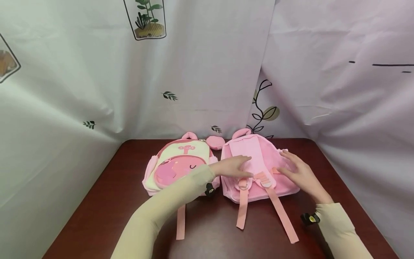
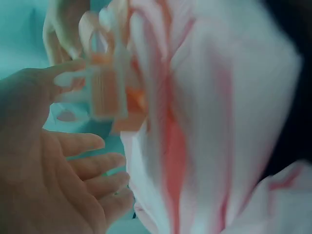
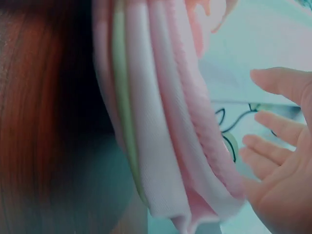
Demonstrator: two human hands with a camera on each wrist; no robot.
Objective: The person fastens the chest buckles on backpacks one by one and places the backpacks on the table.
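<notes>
A pink backpack (image 1: 252, 154) lies on the table with its back panel and shoulder straps facing up. My left hand (image 1: 232, 167) reaches over its left side, fingers spread and holding nothing. In the left wrist view, a pale plastic strap buckle (image 2: 105, 92) overlaps the thumb of that hand. At the bag's right side is my right hand (image 1: 304, 178), its thumb and fingers apart and nothing between them. In the right wrist view, the layered pink side (image 3: 151, 117) of the backpack is right beside the palm. Two orange-pink strap tails (image 1: 282, 216) trail toward me.
A cream and pink backpack (image 1: 202, 148) lies front side up at the left, partly hidden by my left sleeve (image 1: 174, 196). A round pink pouch (image 1: 215, 142) sits between the bags' tops. Behind the dark red table (image 1: 113, 201) hangs a printed white curtain (image 1: 207, 64).
</notes>
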